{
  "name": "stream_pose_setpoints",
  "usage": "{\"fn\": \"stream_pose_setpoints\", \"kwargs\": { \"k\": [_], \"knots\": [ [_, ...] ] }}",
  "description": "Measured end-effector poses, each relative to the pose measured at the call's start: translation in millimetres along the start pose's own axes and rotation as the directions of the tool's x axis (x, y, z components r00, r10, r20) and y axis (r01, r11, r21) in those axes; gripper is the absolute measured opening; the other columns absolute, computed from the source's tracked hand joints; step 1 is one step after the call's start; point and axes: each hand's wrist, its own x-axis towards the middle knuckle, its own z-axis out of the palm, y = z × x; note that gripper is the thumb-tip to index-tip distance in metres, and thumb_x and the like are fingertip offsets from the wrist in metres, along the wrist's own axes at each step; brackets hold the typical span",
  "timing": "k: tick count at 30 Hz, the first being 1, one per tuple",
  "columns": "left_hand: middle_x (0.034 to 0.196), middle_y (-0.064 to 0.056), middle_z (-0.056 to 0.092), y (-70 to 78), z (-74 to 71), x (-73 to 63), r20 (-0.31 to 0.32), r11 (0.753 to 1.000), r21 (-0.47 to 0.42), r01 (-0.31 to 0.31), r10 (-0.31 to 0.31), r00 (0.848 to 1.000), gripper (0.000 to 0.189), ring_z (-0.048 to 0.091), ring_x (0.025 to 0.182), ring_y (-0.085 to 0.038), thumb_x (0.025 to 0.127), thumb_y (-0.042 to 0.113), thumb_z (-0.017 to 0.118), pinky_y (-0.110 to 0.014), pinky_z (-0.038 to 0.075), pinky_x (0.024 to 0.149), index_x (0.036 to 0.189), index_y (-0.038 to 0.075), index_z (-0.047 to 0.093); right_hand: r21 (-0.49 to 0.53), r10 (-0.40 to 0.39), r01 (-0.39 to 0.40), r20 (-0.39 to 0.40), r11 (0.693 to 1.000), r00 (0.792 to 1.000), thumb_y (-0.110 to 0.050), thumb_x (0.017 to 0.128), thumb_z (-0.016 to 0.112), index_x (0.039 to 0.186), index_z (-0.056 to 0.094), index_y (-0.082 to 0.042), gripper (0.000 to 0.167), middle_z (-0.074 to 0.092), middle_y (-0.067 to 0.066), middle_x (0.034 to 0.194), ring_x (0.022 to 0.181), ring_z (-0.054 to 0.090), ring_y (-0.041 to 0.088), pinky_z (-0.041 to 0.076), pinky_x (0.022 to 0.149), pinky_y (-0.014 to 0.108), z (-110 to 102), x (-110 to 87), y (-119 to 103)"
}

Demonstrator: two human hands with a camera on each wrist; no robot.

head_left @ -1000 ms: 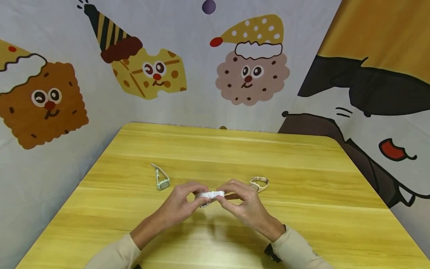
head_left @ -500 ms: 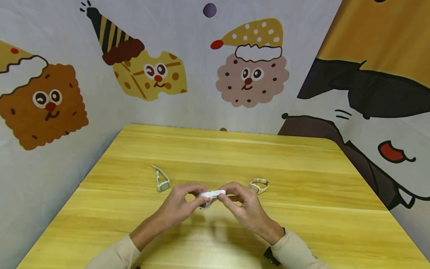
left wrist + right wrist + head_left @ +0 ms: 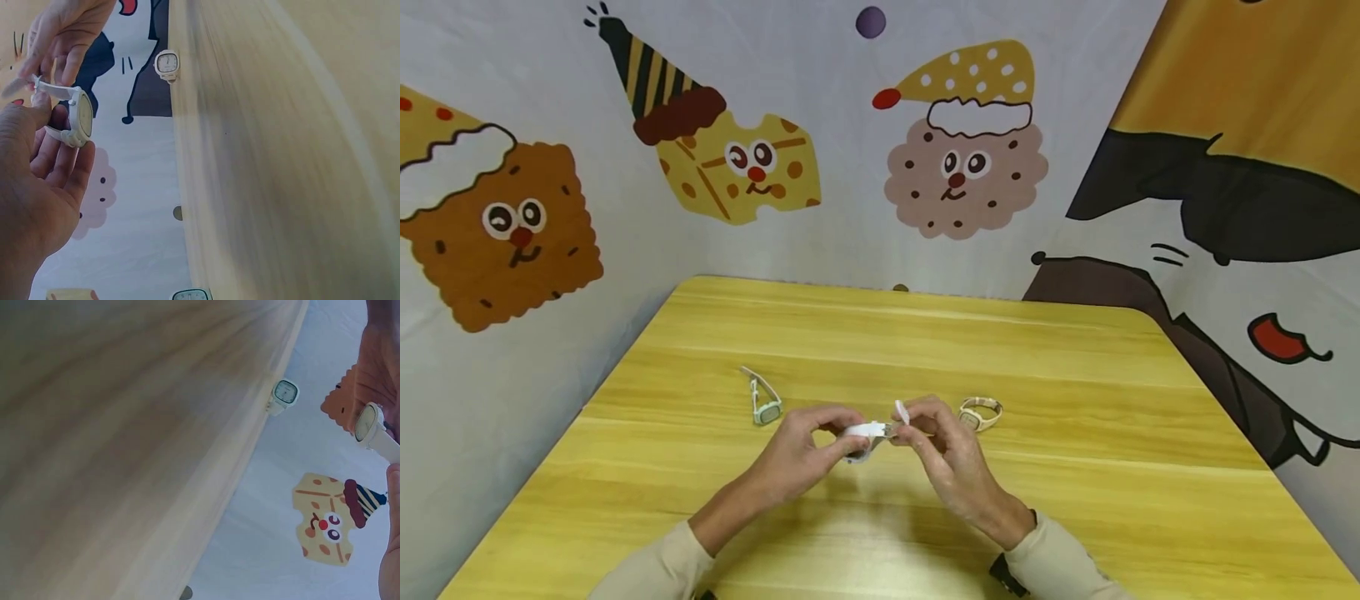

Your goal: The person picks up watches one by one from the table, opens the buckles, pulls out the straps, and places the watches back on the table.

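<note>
A white wristwatch [image 3: 80, 115] with a round dial is held between both hands above the table. My left hand [image 3: 808, 446] grips its case and band, thumb on the near side and fingers beneath in the left wrist view. With thumb and fingertips, my right hand [image 3: 943, 446] pinches the band at the buckle [image 3: 890, 430]. The strap's free end [image 3: 902, 412] sticks up from the right fingers. In the right wrist view the watch dial [image 3: 365, 423] faces the camera, and the right hand shows only partly at the edge.
A pale green watch [image 3: 767, 412] lies left of the hands on the wooden table [image 3: 880, 350], its band unfastened. To the right, a beige watch [image 3: 973, 417] stands with its band looped, close beyond the right hand. A cartoon-printed cloth [image 3: 842, 208] hangs behind the table.
The strap's free end, lying flat along the band before, now points up out of the buckle at the right fingers. The left hand has stayed almost still.
</note>
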Motion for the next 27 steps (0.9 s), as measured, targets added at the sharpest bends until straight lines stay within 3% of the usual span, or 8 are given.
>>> {"fn": "stream_pose_setpoints", "kwargs": {
  "k": [6,9,13,17,20,27],
  "knots": [
    [0.102,0.005,0.072,0.4,0.6,-0.4,-0.005,0.998,0.05,-0.029,0.029,1.0,0.011,0.069,0.091,-0.014,0.092,0.012,0.077,-0.034,0.059,0.082,0.102,0.012,0.074,0.018,0.041,-0.041,-0.022,0.999,0.999,0.02,0.095,0.056,0.114,0.057,0.005,0.024,0.061,0.019,0.104,0.098,0.07,0.025,0.061,0.077,0.044,-5,2.4,-2],
    [0.103,0.007,0.072,0.5,2.1,-1.9,-0.012,0.997,0.074,-0.026,0.027,1.0,0.012,0.068,0.097,-0.014,0.092,0.013,0.077,-0.042,0.056,0.092,0.103,0.013,0.073,-0.006,0.073,-0.073,-0.043,0.997,0.996,0.017,0.095,0.059,0.114,0.062,0.002,0.025,0.066,0.016,0.104,0.096,0.071,0.025,0.062,0.076,0.043,-6,1.9,-4],
    [0.105,0.007,0.07,1.4,4.8,-2.7,-0.011,0.996,0.09,-0.026,0.027,1.0,0.027,0.066,0.102,-0.014,0.092,0.009,0.077,-0.052,0.051,0.098,0.118,0.011,0.069,-0.017,0.078,-0.079,-0.059,0.997,0.995,0.016,0.095,0.06,0.115,0.063,0.002,0.025,0.069,0.018,0.102,0.091,0.072,0.026,0.062,0.076,0.041,-7,0.6,-4],
    [0.116,0.002,0.068,3.7,8.1,-0.7,0.036,0.989,0.115,-0.092,0.088,0.995,0.038,0.065,0.102,-0.014,0.094,0.004,0.074,-0.044,0.057,0.09,0.13,0.009,0.065,-0.007,0.081,-0.082,-0.069,0.997,0.994,0.016,0.095,0.059,0.115,0.063,0.004,0.023,0.069,0.02,0.101,0.09,0.072,0.025,0.061,0.077,0.041,-7,-0.3,-3],
    [0.119,0.003,0.066,5.1,11.4,2.2,0.064,0.982,0.109,-0.153,0.146,0.987,0.03,0.064,0.102,-0.014,0.096,0.005,0.072,-0.035,0.058,0.086,0.125,0.01,0.068,-0.003,0.098,-0.098,-0.074,0.995,0.992,0.015,0.096,0.059,0.115,0.063,0.004,0.022,0.07,0.019,0.1,0.089,0.071,0.024,0.061,0.078,0.04,-7,0.0,-3],
    [0.104,0.007,0.068,5.4,16.0,5.7,0.041,0.969,0.105,-0.223,0.22,0.975,0.019,0.065,0.086,-0.008,0.095,0.005,0.073,-0.027,0.059,0.076,0.112,0.011,0.071,-0.023,0.148,-0.15,-0.082,0.988,0.986,0.012,0.097,0.06,0.115,0.064,0.002,0.021,0.072,0.015,0.098,0.084,0.071,0.029,0.061,0.077,0.038,-5,1.7,-6]
  ]
}}
